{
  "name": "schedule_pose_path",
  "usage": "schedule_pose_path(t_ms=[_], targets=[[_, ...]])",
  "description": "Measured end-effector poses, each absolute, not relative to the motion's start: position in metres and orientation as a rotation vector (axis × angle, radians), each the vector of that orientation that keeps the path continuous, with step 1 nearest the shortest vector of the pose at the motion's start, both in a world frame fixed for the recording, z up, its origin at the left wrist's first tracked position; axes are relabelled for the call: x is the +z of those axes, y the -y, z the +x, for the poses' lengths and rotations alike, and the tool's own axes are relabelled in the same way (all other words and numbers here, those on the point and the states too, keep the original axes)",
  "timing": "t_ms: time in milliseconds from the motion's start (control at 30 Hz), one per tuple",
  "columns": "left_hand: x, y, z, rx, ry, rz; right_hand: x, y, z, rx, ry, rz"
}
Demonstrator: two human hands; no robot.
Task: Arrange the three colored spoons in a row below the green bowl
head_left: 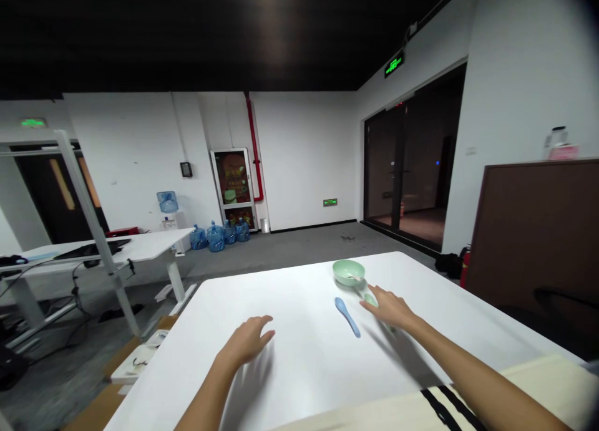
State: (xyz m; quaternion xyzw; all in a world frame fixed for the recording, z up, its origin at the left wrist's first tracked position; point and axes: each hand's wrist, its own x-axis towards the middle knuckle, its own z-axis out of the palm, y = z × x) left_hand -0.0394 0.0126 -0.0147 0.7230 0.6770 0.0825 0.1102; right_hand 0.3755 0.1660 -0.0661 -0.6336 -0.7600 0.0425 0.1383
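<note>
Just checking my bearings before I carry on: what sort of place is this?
Probably an office or workroom rather than a home: a white metal-legged desk with cables stands nearby, blue plastic water jugs sit on the floor by the far wall, and a green lit exit sign hangs above dark glass doors.

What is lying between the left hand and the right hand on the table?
In the head view, a blue spoon lies on the white table between the left hand and the right hand.
</note>
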Motion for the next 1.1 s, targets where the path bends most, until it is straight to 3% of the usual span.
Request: schedule_pose_path(t_ms=[600,900,1100], targets=[[-0.006,-0.008,-0.033,0.235,-1.984,2.122,-0.053,-0.173,0.368,0.078,2.232,-1.776],[-0.008,-0.008,-0.036,0.276,-1.969,2.106,-0.008,-0.233,0.343,0.042,2.137,-1.906],[-0.011,-0.01,-0.037,0.292,-1.981,2.086,-0.013,-0.271,0.335,0.168,2.026,-2.057]])
